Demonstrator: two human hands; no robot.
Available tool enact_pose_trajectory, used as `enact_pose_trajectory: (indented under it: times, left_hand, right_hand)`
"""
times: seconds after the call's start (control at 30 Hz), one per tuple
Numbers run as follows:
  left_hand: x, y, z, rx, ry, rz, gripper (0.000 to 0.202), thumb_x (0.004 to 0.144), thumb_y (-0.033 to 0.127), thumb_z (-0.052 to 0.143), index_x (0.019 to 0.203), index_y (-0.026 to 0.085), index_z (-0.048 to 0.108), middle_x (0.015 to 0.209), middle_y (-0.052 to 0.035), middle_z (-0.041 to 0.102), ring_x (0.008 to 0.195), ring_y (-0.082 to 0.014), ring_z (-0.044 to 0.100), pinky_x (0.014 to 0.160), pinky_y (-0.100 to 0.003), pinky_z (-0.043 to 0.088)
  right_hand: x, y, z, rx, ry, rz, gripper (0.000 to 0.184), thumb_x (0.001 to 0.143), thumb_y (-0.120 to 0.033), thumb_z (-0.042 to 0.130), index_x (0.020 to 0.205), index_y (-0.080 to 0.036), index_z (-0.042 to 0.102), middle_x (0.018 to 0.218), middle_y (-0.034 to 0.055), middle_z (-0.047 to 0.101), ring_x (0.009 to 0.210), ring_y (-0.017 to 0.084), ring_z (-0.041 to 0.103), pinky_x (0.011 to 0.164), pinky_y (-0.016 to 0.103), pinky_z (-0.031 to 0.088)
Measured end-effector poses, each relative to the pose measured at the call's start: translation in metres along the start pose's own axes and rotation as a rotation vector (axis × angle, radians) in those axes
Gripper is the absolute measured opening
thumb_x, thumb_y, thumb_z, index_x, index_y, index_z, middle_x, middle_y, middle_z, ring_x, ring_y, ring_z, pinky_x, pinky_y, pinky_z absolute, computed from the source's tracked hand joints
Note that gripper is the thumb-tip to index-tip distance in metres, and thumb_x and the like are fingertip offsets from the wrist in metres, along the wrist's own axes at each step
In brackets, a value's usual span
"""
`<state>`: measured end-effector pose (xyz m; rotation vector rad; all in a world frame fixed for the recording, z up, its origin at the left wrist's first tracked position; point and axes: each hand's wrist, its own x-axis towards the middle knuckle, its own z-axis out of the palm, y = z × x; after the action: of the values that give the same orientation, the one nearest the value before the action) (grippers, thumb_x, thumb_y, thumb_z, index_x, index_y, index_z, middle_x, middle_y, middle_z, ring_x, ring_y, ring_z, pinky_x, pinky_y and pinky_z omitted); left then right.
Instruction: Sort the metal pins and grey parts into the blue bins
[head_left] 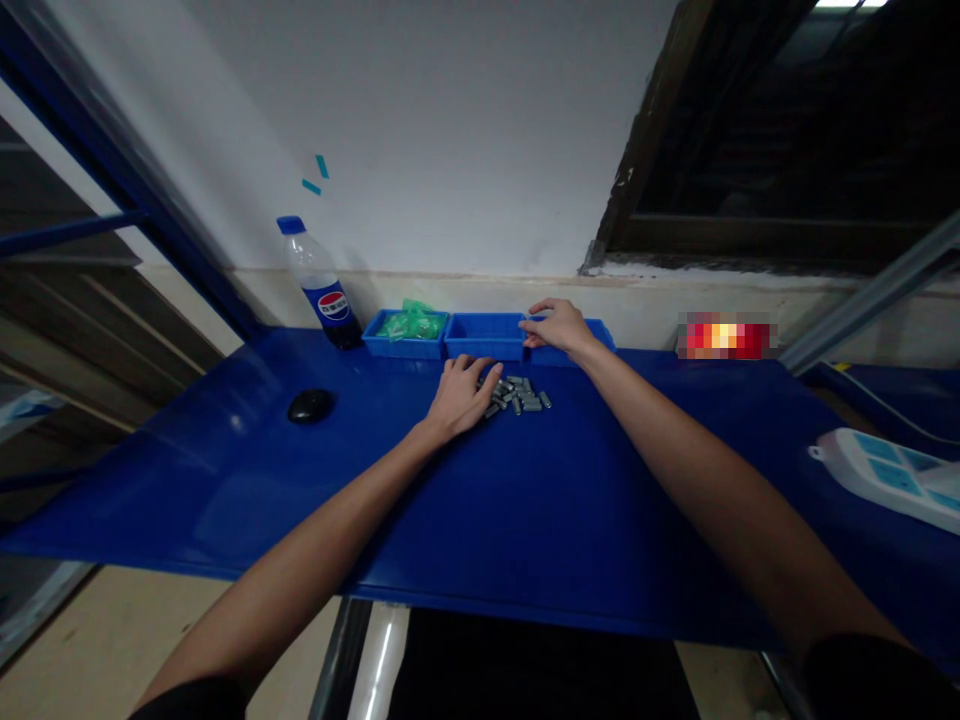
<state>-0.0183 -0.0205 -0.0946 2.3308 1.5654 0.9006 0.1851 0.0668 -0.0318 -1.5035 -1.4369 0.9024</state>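
Observation:
A small heap of grey metal cylinders [519,392] lies on the blue table [510,500]. At the heap's left edge rests my left hand [459,393], palm down with its fingers apart, covering some of the pieces. My right hand [559,328] is raised over the inner edges of two blue bins, the middle bin [486,347] and the right bin [602,335]. Its thumb and fingers are curled together in a pinch; whatever they hold is too small to make out. My right hand hides part of the right bin.
Left of the middle bin stands a blue bin [405,347] with green plastic packets [415,322]. Beyond it are a cola bottle [328,295] and a black computer mouse [310,406]. A white power strip [885,470] lies at right. The wall [465,150] rises behind the bins.

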Motion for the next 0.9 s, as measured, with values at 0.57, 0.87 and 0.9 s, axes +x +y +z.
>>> enact_pose_trajectory:
  times: [0.57,0.87,0.9]
  left_hand:
    - [0.006,0.010,-0.004,-0.073,0.022,0.261,0.043,0.108,0.048,0.044,0.131,0.020,0.068,0.132,-0.0124,0.064,0.131,-0.0281,0.055,0.118,-0.048,0.044]
    - [0.028,0.003,-0.015,-0.024,0.078,0.218,0.042,0.107,0.038,0.043,0.130,0.014,0.068,0.117,-0.0136,0.071,0.115,-0.0294,0.063,0.111,-0.051,0.048]
    - [0.027,0.003,-0.015,-0.079,0.095,0.201,0.040,0.106,0.040,0.046,0.129,0.015,0.069,0.118,-0.0132,0.072,0.114,-0.0292,0.064,0.110,-0.051,0.049]
  right_hand:
    - [-0.031,0.086,-0.059,-0.533,0.272,-0.483,0.045,0.064,-0.055,0.096,0.076,-0.016,0.077,0.160,0.0231,0.046,0.146,0.058,0.036,0.112,0.080,0.031]
    - [-0.036,0.074,-0.078,-0.403,0.381,-0.460,0.033,0.071,-0.037,0.097,0.074,-0.018,0.070,0.132,0.0228,0.069,0.119,0.043,0.064,0.112,0.061,0.047]
    - [-0.039,0.067,-0.079,-0.389,0.421,-0.488,0.033,0.071,-0.038,0.096,0.076,-0.018,0.071,0.132,0.0213,0.069,0.120,0.043,0.064,0.112,0.062,0.047]
